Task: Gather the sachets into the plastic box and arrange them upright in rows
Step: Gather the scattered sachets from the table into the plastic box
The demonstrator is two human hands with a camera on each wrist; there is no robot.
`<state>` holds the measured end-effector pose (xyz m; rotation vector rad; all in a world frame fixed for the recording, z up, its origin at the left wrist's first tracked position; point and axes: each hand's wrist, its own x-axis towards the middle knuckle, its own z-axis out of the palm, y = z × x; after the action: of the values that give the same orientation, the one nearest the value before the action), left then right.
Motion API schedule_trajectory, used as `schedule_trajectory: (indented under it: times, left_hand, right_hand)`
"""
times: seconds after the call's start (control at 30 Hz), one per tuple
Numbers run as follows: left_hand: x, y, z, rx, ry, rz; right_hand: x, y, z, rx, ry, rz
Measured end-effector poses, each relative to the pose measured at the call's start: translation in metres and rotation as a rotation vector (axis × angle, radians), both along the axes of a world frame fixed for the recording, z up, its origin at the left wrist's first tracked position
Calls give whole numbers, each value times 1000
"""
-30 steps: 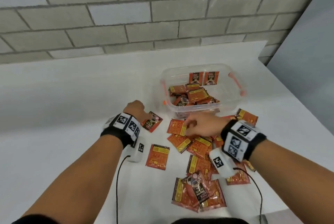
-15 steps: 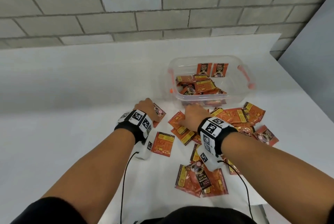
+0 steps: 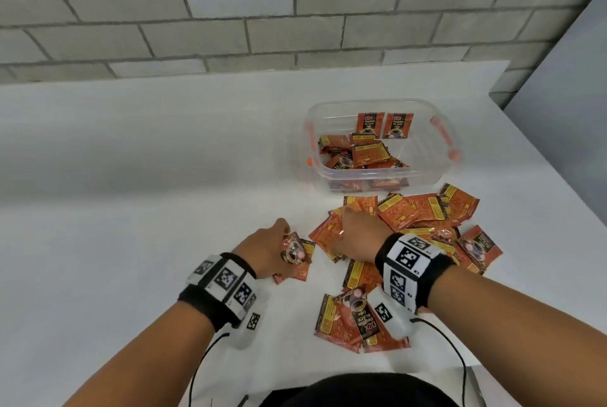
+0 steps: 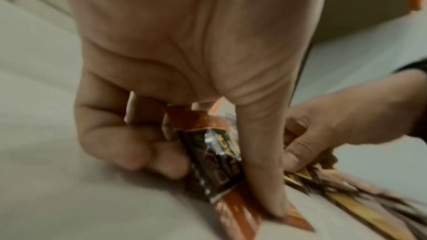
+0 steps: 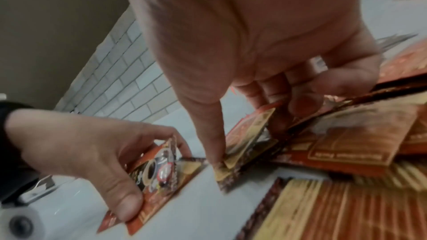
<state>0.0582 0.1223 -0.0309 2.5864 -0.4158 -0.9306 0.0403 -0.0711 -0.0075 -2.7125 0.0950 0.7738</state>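
Observation:
Orange-and-black coffee sachets (image 3: 410,213) lie scattered on the white table in front of the clear plastic box (image 3: 437,170). Two sachets (image 3: 382,126) stand upright against the box's far wall; several more lie flat inside. My left hand (image 3: 272,249) grips a sachet (image 4: 212,156) on edge between curled fingers and thumb, its lower edge on the table beside another flat one (image 3: 300,270). My right hand (image 3: 354,236) pinches the corner of a sachet (image 5: 249,134) at the pile's left edge, thumb (image 5: 212,145) pressing down.
A grey brick wall (image 3: 295,12) runs behind the table. The table's right edge (image 3: 542,157) passes close to the box. Black cables (image 3: 453,341) trail from both wrist cameras toward my body. More sachets (image 3: 354,321) lie under my right wrist.
Both hands have drawn nearer together at the pile's left side. The left hand has tilted its sachet up on edge over the flat one; the right hand shifted left onto the pile's edge.

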Motion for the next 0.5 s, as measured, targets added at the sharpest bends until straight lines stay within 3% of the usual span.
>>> schedule_trajectory:
  times: [0.23,0.5]
  left_hand:
    - [-3,-11,-3,57,-112,-8]
    - [12,-24,1,-107,5,16]
  right_hand:
    - [-1,10,-10,-58,-43,27]
    - [3,-15,-6,152,-106,-90]
